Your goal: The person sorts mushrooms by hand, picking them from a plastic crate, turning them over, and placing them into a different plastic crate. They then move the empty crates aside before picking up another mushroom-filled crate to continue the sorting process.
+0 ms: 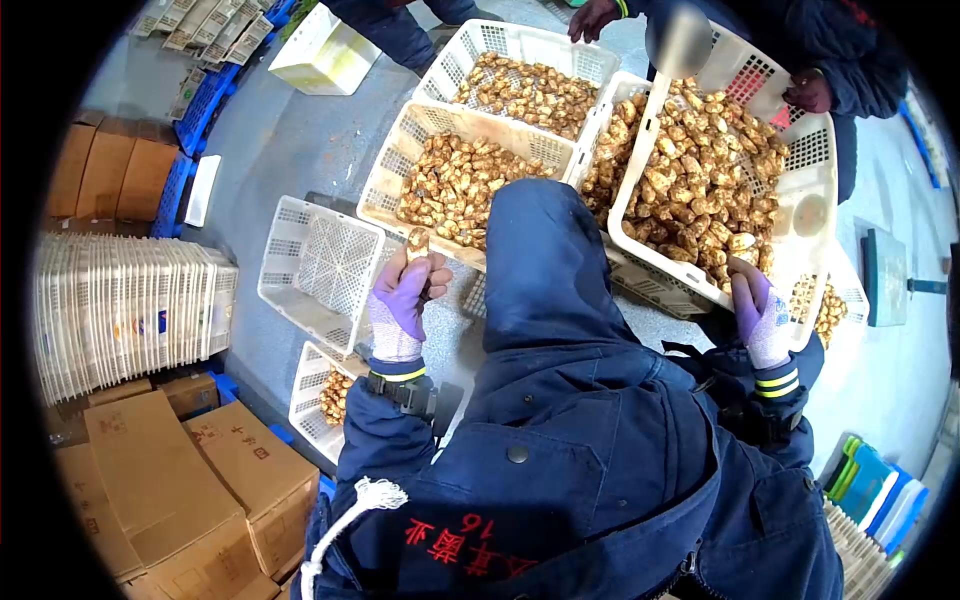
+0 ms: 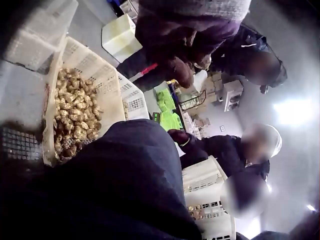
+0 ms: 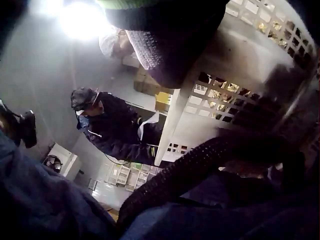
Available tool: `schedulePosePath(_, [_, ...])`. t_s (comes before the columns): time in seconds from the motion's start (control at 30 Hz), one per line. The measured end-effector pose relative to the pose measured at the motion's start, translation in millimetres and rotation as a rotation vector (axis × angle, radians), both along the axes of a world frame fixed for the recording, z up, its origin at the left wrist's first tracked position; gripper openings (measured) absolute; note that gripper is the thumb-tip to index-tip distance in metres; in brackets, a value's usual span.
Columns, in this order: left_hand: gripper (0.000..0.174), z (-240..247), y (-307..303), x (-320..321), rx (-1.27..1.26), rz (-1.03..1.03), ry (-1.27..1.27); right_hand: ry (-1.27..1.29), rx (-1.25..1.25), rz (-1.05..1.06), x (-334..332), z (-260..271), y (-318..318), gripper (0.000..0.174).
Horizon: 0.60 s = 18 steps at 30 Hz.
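Note:
My left hand [image 1: 408, 300], in a purple and white glove, pinches one brown-and-white mushroom [image 1: 418, 240] upright between thumb and fingers. In the left wrist view this gloved hand [image 2: 187, 37] appears large and dark at the top. My right hand [image 1: 760, 315], gloved alike, grips the near rim of a tilted white plastic basket [image 1: 655, 125] heaped with mushrooms [image 1: 705, 190]. Its glove [image 3: 165, 55] shows dark against the basket wall [image 3: 215, 112] in the right wrist view. Across from me, another person's dark-gloved hand [image 1: 808, 92] is at that basket's far side.
Below and left of the tilted basket stand two more mushroom-filled baskets [image 1: 375, 180]. An unfilled white basket [image 1: 325, 255] lies on the floor at left. Stacked crates [image 1: 135, 305] and cardboard boxes [image 1: 165, 470] line the left side. A dark-clothed knee [image 1: 545, 260] rises before me.

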<state>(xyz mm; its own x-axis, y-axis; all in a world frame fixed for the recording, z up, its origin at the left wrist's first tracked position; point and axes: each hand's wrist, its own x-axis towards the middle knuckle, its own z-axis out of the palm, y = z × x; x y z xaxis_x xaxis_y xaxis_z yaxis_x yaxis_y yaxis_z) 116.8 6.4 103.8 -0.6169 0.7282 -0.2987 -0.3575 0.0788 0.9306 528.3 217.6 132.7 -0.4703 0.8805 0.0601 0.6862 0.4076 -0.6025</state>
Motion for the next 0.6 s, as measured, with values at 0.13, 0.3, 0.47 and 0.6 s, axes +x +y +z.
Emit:
schedulePosePath(0.13, [0.027, -7.8, -2.0, -1.1, 0.046, -0.027, -0.056, 0.009, 0.027, 0.017, 1.0, -2.6, 1.2, 0.027])
schedulePosePath(0.3, [0.027, -23.0, -9.0, -0.4, -0.016, 0.012, -0.073, 0.002, -0.012, 0.009, -4.0, 7.2, -0.8, 0.026])
schedulePosePath(0.47, [0.028, -70.8, -30.0, -21.4, -0.053, 0.046, -0.116, -0.018, 0.016, -0.008, -5.1, 7.0, -1.5, 0.025])
schedulePosePath(0.6, [0.031, -99.3, -49.4, -30.2, -0.18, 0.115, -0.162, -0.026, -0.01, -0.029, -5.8, 6.8, -2.1, 0.024])
